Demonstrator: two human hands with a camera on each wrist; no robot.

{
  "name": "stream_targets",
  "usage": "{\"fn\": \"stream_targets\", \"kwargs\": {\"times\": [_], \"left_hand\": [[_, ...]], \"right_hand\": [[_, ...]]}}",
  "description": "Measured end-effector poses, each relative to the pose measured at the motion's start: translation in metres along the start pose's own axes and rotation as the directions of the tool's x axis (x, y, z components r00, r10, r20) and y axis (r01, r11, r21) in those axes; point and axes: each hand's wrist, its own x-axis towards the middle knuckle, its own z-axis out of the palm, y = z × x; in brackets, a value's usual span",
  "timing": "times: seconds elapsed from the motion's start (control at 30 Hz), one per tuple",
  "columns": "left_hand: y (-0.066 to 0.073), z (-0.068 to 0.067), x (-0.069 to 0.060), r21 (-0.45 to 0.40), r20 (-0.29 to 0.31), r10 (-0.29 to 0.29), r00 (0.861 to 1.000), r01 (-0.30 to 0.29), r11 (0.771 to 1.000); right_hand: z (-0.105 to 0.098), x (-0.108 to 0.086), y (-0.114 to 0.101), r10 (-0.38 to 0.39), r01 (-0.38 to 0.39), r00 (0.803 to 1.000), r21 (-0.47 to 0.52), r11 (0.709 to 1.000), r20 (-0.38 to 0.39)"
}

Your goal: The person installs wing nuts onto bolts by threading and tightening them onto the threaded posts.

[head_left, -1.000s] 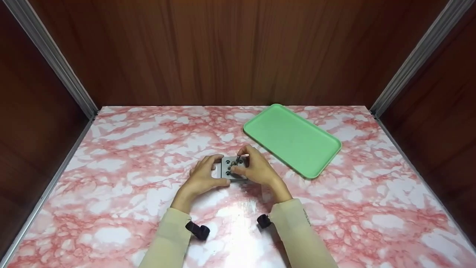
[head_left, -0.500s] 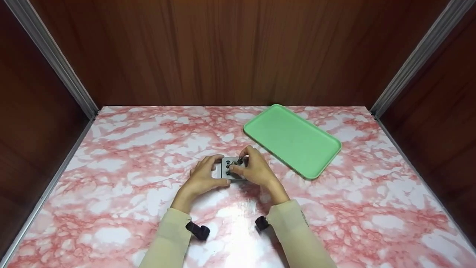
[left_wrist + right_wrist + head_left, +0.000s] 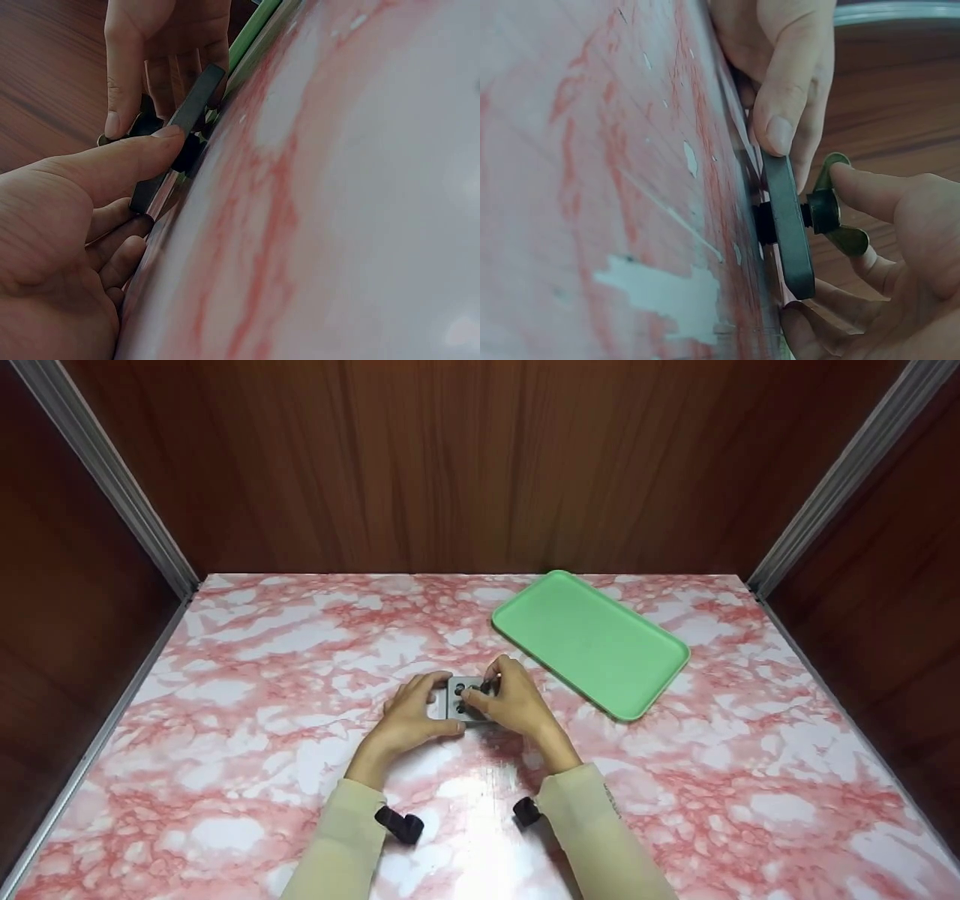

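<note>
No lettering can be read; the dark marks (image 3: 612, 801) on the right sleeve (image 3: 602, 840), toward five o'clock in the head view, are too tiny to decipher.

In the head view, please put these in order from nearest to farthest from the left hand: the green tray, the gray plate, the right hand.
1. Gray plate: touching, held by the left hand.
2. Right hand: over the plate's right part.
3. Green tray: farther right and back.
</note>
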Motion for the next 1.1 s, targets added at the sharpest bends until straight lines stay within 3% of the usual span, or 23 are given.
{"fn": "stream_targets", "kwargs": {"times": [0.6,1.1], "left_hand": [[0.0005,-0.0002,0.0012,-0.002,-0.004,0.014,1.000,-0.014,1.000],[-0.0018,0.0018,0.0021,-0.001,-0.011,0.011,1.000,-0.011,1.000]], "right_hand": [[0.0021,0.0019,-0.0001,0.008,-0.010,0.999,-0.054,0.999,-0.038],[-0.0029,0.0023,0.0009,0.008,-0.007,1.000,-0.051,0.999,0.026]]}}
